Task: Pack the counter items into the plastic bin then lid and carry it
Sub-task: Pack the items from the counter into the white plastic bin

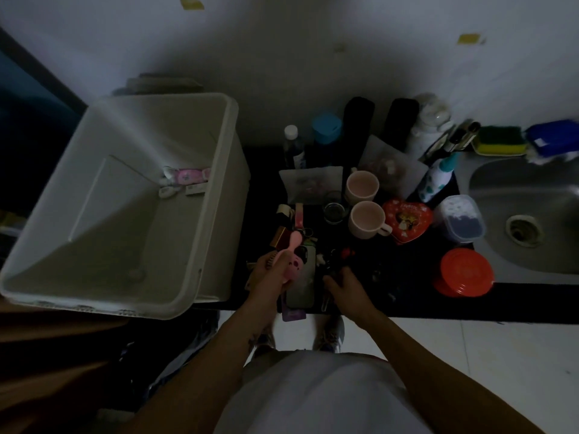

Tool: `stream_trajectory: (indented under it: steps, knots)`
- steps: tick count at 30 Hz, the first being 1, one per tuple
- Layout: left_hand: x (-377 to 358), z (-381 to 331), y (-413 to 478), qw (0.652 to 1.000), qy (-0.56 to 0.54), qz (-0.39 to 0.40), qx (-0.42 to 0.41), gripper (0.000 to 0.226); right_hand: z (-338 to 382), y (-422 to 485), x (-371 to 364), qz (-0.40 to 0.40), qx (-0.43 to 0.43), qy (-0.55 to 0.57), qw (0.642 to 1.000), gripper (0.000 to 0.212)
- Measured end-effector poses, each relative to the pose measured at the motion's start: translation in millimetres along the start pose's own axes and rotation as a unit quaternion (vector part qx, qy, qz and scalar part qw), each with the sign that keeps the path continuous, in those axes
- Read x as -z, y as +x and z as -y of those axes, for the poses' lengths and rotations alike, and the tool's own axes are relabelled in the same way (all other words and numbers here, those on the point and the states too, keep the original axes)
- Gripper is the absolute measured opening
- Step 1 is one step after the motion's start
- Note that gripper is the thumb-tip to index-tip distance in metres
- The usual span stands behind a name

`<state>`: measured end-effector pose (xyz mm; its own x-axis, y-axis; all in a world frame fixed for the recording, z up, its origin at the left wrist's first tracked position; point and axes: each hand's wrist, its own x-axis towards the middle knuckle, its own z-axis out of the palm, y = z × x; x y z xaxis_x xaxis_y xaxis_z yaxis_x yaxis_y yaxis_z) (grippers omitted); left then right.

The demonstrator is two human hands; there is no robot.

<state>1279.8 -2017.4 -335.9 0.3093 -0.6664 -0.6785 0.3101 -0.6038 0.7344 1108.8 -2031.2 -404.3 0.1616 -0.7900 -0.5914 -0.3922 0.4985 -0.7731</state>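
Note:
A big white plastic bin (216, 214) stands open at the left end of the dark counter (517, 300); a few small pink and white items (185, 180) lie in its far corner. My left hand (271, 270) is shut on a pink hand-held fan (293, 261), just right of the bin's near corner. My right hand (343, 285) rests on a dark object (333, 266) near the counter's front edge; its fingers curl around it. Two pink mugs (363, 186) (368, 219), a red heart tin (407, 219), a red round lid (463, 272) and bottles stand beyond.
A steel sink (532, 214) lies at the right, with sponges (498, 140) behind it. A clear tub with a blue thing inside (462, 219) sits by the sink edge. A phone (302, 286) and small trinkets lie between my hands. White floor tiles show below the counter.

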Motion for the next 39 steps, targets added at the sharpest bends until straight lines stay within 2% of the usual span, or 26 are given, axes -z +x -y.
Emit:
stream_trajectory:
  steps: [4,7,13,18,20,23,27,30,32,36,39]
  knots:
    - [-13,-7,0,1.0,0.0,0.012,-0.014,0.019,19,-14,8,-0.025,0.037,0.05,0.998,0.02]
    - [-23,-15,-1,0.999,-0.007,0.025,-0.02,0.031,38,-24,16,-0.028,0.074,0.086,0.993,0.017]
    - [-38,-49,-4,0.994,-0.009,0.087,-0.069,0.009,74,-30,26,-0.107,0.146,0.118,0.976,0.017]
    - [-42,-88,-5,0.988,-0.039,0.123,-0.082,0.026,125,-37,23,-0.151,0.197,0.16,0.955,0.02]
    - [-40,-106,-6,0.984,-0.038,0.148,-0.09,0.026,146,-37,20,-0.158,0.211,0.161,0.951,0.019]
    - [-29,-136,-8,0.973,-0.048,0.194,-0.118,0.027,177,-36,7,-0.15,0.229,0.174,0.946,0.021]
    - [-5,-171,-2,0.957,-0.047,0.235,-0.163,0.043,218,-38,-11,-0.135,0.252,0.19,0.939,0.016]
    - [21,-194,11,0.95,-0.073,0.245,-0.181,0.039,249,-37,-31,-0.102,0.254,0.194,0.942,0.017]
    - [40,-210,19,0.948,-0.094,0.24,-0.188,0.036,268,-32,-46,-0.077,0.255,0.177,0.947,0.018]
    - [84,-233,43,0.953,-0.119,0.186,-0.21,0.044,300,-21,-82,-0.024,0.248,0.168,0.954,0.026]
    - [116,-244,55,0.954,-0.13,0.151,-0.222,0.032,319,-14,-113,-0.004,0.247,0.161,0.956,0.029]
